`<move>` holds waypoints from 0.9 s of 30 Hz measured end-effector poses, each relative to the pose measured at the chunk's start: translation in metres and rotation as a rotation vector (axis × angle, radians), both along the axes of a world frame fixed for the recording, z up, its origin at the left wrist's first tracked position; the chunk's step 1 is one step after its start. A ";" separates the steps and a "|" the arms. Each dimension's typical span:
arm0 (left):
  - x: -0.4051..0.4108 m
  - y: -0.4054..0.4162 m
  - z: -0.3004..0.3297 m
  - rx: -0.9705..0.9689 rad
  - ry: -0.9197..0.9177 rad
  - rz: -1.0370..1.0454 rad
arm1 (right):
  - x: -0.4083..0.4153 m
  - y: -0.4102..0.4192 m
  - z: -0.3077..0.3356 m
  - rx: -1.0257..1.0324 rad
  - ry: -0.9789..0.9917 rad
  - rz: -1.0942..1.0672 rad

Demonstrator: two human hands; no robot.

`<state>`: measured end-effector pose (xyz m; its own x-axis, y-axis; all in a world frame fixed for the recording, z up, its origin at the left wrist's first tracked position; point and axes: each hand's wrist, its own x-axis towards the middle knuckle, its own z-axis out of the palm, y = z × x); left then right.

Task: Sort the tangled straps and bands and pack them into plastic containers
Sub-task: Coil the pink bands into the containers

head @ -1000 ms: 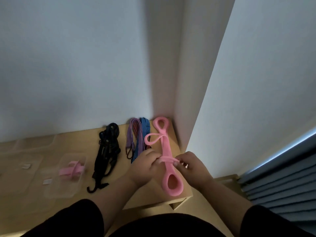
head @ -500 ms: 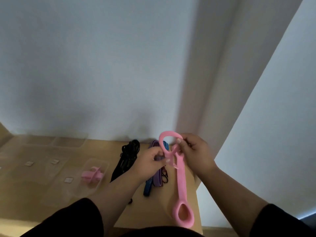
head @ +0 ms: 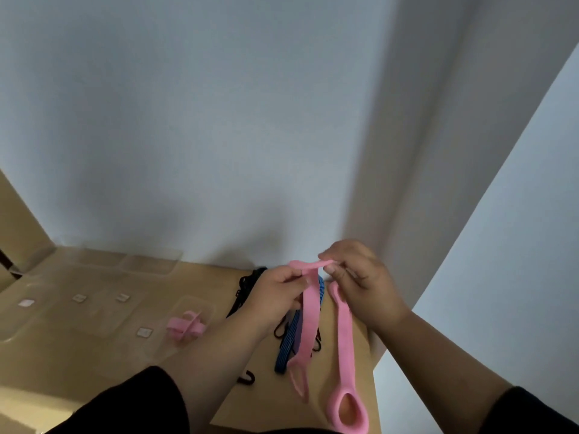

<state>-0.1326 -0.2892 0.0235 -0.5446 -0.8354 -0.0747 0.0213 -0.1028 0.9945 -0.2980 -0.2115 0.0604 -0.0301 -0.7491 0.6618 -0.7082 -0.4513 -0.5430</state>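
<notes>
Corner table (head: 94, 355): both hands, left (head: 275, 292) & right (head: 363, 286), pinch pink strap (head: 308, 321), untangling; next, fold toward container (head: 188, 324) at 9 o'clock.

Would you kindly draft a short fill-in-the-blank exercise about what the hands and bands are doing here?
1. Both hands, left hand and right hand, pinch a long rubbery band coloured ____.
2. Each hanging end of that band finishes in an oval ____.
3. The folded pink band lies inside a clear plastic ____.
4. The blue striped strap lies on the ____ tabletop.

Missing words: pink; loop; container; wooden
</notes>
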 end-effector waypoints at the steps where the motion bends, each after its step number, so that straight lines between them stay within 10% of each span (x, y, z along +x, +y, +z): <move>1: 0.002 -0.003 0.002 0.070 0.044 0.011 | -0.001 0.001 -0.004 0.008 0.031 0.038; 8: 0.020 -0.017 0.007 0.408 0.200 0.002 | -0.003 0.005 -0.040 0.011 0.316 0.045; 15: 0.023 -0.013 0.011 0.067 0.086 0.106 | 0.006 0.006 -0.053 0.040 0.464 0.046; 23: 0.029 -0.009 0.017 -0.153 0.047 0.033 | 0.028 0.007 -0.016 0.308 -0.209 -0.152; 27: 0.029 -0.006 0.019 -0.172 0.086 0.004 | 0.038 -0.001 0.004 0.414 -0.238 -0.084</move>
<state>-0.1033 -0.2953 0.0424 -0.5396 -0.8339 0.1158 0.1071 0.0685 0.9919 -0.2601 -0.2125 0.0646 -0.2160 -0.9367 0.2756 -0.5669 -0.1095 -0.8165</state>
